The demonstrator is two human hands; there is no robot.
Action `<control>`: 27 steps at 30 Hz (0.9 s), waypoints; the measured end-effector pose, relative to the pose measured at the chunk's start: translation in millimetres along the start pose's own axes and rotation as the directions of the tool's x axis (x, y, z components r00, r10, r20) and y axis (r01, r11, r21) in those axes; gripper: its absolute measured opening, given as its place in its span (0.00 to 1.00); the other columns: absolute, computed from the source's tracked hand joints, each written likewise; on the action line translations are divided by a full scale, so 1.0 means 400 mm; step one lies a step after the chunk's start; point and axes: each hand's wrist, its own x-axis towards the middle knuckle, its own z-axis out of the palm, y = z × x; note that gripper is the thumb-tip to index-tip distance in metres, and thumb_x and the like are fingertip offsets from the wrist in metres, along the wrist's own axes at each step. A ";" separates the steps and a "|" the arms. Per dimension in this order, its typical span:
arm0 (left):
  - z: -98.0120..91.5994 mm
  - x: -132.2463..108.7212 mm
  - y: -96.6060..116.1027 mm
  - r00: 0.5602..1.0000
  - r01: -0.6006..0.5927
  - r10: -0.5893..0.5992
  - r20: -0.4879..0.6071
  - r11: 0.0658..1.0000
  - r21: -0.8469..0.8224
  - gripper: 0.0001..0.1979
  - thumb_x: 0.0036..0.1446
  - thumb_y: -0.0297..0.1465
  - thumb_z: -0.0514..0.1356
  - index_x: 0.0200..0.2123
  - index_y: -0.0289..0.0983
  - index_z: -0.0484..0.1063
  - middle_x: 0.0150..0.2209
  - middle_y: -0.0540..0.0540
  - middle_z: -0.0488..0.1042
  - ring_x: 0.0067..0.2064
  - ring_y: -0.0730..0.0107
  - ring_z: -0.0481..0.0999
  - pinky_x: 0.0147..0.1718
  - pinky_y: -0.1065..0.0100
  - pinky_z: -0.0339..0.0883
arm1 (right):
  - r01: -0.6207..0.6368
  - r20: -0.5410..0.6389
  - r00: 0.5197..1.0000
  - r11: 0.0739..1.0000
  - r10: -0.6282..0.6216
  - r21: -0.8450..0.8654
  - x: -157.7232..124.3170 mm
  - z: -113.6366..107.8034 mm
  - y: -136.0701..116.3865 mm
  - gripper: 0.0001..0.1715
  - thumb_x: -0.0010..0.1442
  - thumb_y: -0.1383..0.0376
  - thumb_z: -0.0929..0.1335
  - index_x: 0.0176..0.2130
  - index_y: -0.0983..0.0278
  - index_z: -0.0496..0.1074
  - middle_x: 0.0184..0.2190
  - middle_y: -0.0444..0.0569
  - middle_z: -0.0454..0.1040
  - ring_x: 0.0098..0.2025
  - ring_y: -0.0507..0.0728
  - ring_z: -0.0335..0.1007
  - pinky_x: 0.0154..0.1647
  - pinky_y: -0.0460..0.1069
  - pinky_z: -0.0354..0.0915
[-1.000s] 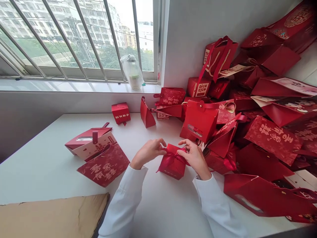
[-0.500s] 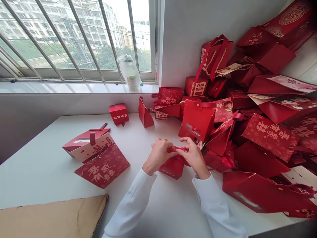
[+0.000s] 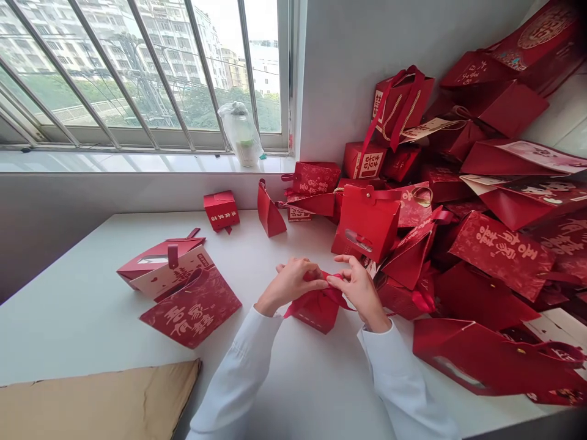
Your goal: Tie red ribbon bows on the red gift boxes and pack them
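A small red gift box point(image 3: 315, 315) sits on the white table in front of me, with a red ribbon point(image 3: 334, 296) at its top. My left hand point(image 3: 297, 282) pinches the ribbon from the left, thumb and fingers together. From the right, my right hand point(image 3: 358, 287) pinches the ribbon too, its fingertips close to those of the left. The fingers partly cover the ribbon's middle, and one ribbon tail hangs out at each side of the box.
A large heap of red gift boxes point(image 3: 486, 305) fills the right side. Another small box point(image 3: 221, 211) stands toward the window, and folded bags point(image 3: 192, 308) stand at left. Cardboard point(image 3: 101, 403) lies front left. On the sill is a bagged cup point(image 3: 245, 143).
My left hand has shifted slightly left and turned flatter. More of the ribbon and its left tail now show. My right hand has barely moved.
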 end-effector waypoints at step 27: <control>0.008 -0.003 -0.008 0.999 0.012 -0.011 -0.043 0.999 0.037 0.24 0.58 0.50 0.50 0.28 0.39 0.76 0.31 0.48 0.72 0.31 0.70 0.64 0.30 0.67 0.46 | -0.081 0.091 0.994 0.981 0.066 0.176 -0.004 -0.013 -0.009 0.29 0.44 0.58 0.72 0.45 0.63 0.63 0.21 0.38 0.70 0.23 0.51 0.63 0.25 0.45 0.56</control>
